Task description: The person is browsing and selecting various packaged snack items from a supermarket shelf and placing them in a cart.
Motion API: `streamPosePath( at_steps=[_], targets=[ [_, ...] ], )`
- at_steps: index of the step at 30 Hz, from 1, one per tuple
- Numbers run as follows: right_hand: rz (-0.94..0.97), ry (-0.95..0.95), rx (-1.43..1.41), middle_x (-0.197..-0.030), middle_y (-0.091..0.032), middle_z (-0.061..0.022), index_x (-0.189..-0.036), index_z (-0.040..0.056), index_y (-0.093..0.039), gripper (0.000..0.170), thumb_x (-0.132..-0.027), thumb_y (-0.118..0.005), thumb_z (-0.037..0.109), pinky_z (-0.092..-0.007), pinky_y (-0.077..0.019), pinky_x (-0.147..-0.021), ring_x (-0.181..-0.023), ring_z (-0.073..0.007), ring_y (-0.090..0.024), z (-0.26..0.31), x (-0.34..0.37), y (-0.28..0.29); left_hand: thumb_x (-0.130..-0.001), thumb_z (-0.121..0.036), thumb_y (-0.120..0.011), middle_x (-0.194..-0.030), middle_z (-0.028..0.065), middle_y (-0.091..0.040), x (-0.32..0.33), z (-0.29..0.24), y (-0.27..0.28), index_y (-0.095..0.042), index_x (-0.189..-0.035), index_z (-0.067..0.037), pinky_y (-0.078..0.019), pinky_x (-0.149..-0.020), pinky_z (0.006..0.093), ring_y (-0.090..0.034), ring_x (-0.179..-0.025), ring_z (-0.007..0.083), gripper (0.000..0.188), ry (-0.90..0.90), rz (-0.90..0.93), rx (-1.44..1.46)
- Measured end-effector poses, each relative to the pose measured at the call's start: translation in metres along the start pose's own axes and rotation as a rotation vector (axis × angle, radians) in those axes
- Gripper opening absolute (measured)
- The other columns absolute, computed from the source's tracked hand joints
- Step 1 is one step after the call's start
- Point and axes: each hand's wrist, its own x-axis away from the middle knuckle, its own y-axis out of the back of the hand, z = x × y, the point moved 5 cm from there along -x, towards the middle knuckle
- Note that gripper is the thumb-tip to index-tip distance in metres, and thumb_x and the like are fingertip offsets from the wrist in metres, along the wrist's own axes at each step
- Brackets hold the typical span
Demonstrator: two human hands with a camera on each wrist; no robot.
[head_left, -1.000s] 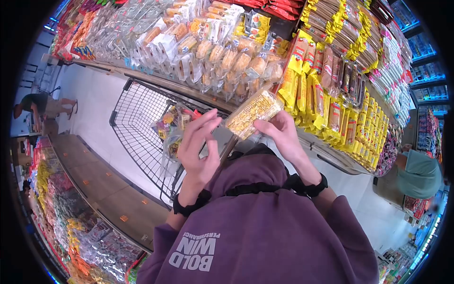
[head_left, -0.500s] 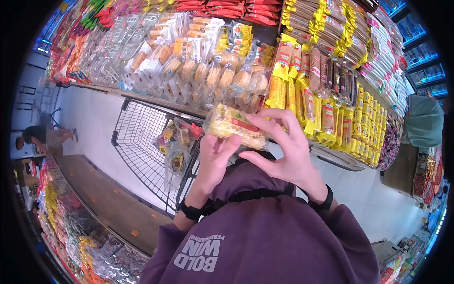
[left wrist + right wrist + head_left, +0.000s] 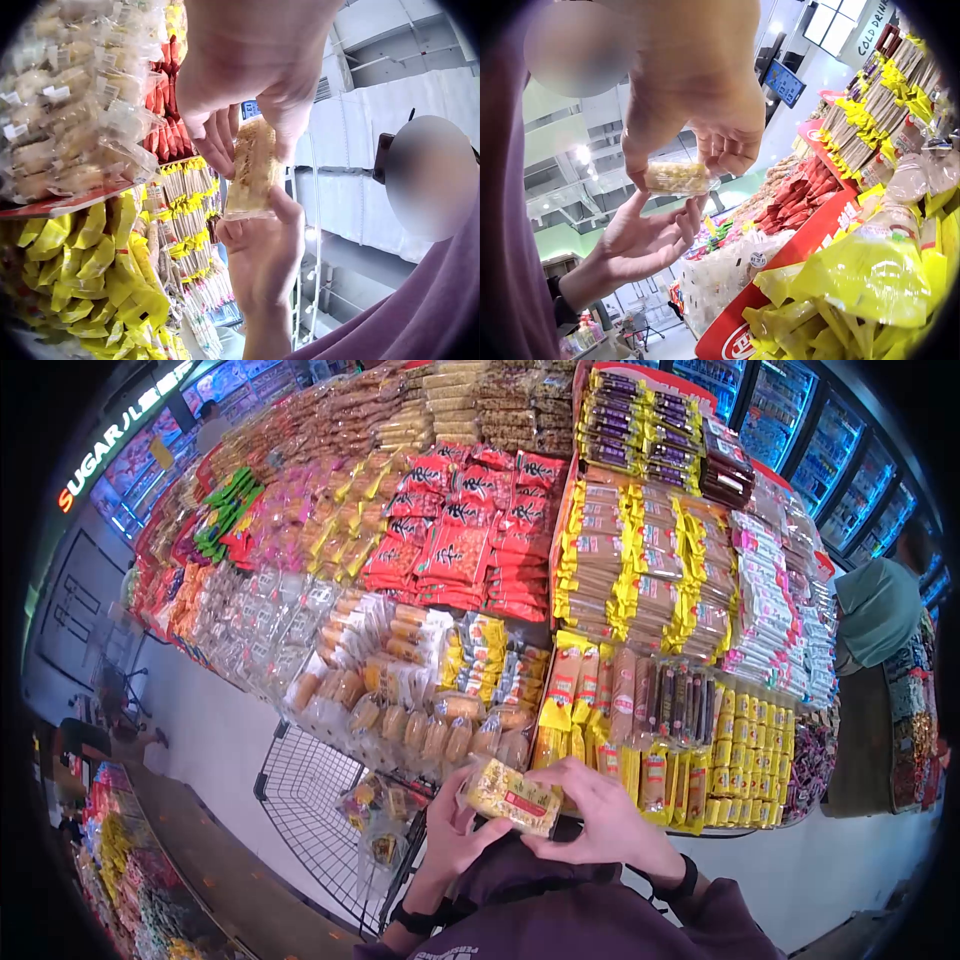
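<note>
In front of my chest I hold a clear-wrapped puffed-grain snack bar (image 3: 497, 788), its red and green label facing up toward the head view. My left hand (image 3: 452, 847) grips the bar's left end, thumb along the near edge and fingers behind. At the other end my right hand (image 3: 610, 822) pinches it between thumb and fingers. In the left wrist view the bar's pale grainy side (image 3: 255, 165) shows between both hands. The right wrist view has the wrapped bar (image 3: 676, 178) above the left palm (image 3: 645, 240), with the right thumb and fingers around it from above.
A display stand rises ahead with wrapped pastries (image 3: 430, 735), red packets (image 3: 460, 545) and yellow-wrapped sausages (image 3: 655, 775). Below left is a wire shopping cart (image 3: 305, 785) holding several bagged snacks (image 3: 385, 810). A person in green (image 3: 880, 610) is at the right.
The right hand alone held the bar at first; the left hand has since taken hold too. The bar has been turned label up, and the head view has tilted up toward the display.
</note>
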Motion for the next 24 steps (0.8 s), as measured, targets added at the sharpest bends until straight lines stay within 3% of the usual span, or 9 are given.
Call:
streamPosePath(
  at_steps=[3, 6, 10, 14, 17, 20, 24],
  targets=[
    [0.096, -0.075, -0.056, -0.097, -0.059, -0.0105, -0.124, 0.0033, -0.054, 0.063, -0.075, -0.081, 0.032, -0.0369, -0.0552, -0.076, -0.089, -0.0302, -0.066, -0.003, -0.004, 0.001, -0.079, -0.001, -0.081, -0.122, 0.0088, -0.06, -0.007, 0.003, -0.008, -0.043, -0.134, 0.002, -0.0473, -0.102, 0.0356, -0.059, -0.116, 0.0181, 0.067, 0.0, -0.028, 0.082],
    [0.07, -0.006, 0.003, -0.103, -0.062, -0.0114, -0.127, 0.0031, -0.056, 0.061, -0.078, -0.08, 0.031, -0.0374, -0.0529, -0.083, -0.095, -0.0294, -0.062, -0.007, -0.014, 0.006, -0.078, 0.003, -0.079, -0.114, 0.0092, -0.064, -0.018, 0.004, -0.009, -0.045, -0.128, 0.002, -0.0522, -0.095, 0.0334, -0.065, -0.106, 0.017, 0.06, 0.019, -0.071, 0.09],
    [0.013, -0.018, 0.029, -0.11, -0.065, -0.0111, -0.125, 0.0034, -0.059, 0.056, -0.079, -0.082, 0.026, -0.037, -0.0499, -0.087, -0.099, -0.0289, -0.059, -0.012, -0.026, 0.008, -0.078, 0.005, -0.079, -0.116, 0.0109, -0.063, -0.029, -0.004, -0.006, -0.046, -0.127, 0.002, -0.0522, -0.096, 0.0341, -0.064, -0.107, 0.0176, 0.059, 0.025, -0.065, 0.123],
    [-0.014, -0.038, 0.069, -0.111, -0.065, -0.0104, -0.122, 0.005, -0.062, 0.053, -0.077, -0.083, 0.023, -0.036, -0.0491, -0.088, -0.098, -0.0285, -0.059, -0.011, -0.04, 0.006, -0.077, 0.001, -0.082, -0.124, 0.0135, -0.058, -0.049, -0.018, 0.005, -0.047, -0.126, 0.002, -0.0494, -0.1, 0.0348, -0.06, -0.114, 0.0184, 0.06, 0.04, 0.093, -0.014],
    [0.005, -0.017, 0.073, -0.112, -0.065, -0.0108, -0.122, 0.0063, -0.061, 0.053, -0.077, -0.083, 0.022, -0.0362, -0.0494, -0.088, -0.099, -0.0291, -0.06, -0.007, -0.054, 0.0, -0.077, -0.001, -0.083, -0.124, 0.014, -0.057, -0.059, -0.03, 0.015, -0.047, -0.127, 0.001, -0.0488, -0.101, 0.0345, -0.057, -0.117, 0.0185, 0.062, -0.123, 0.16, -0.127],
    [0.057, 0.003, 0.091, -0.114, -0.064, -0.0121, -0.124, 0.0059, -0.059, 0.053, -0.079, -0.081, 0.024, -0.0379, -0.0501, -0.089, -0.1, -0.0313, -0.061, -0.002, -0.069, -0.007, -0.075, -0.003, -0.085, -0.123, 0.0149, -0.056, -0.064, -0.04, 0.027, -0.047, -0.126, 0.001, -0.0472, -0.101, 0.0358, -0.056, -0.116, 0.0204, 0.064, -0.162, 0.156, -0.109],
    [0.038, 0.033, 0.154, -0.114, -0.067, -0.012, -0.119, 0.0055, -0.063, 0.053, -0.073, -0.086, 0.021, -0.0372, -0.0519, -0.09, -0.103, -0.0287, -0.065, 0.014, -0.084, -0.013, -0.074, -0.004, -0.086, -0.123, 0.0154, -0.057, -0.066, -0.049, 0.037, -0.049, -0.124, 0.0, -0.0458, -0.102, 0.0368, -0.057, -0.115, 0.0216, 0.062, -0.18, 0.138, -0.018]
  ],
)
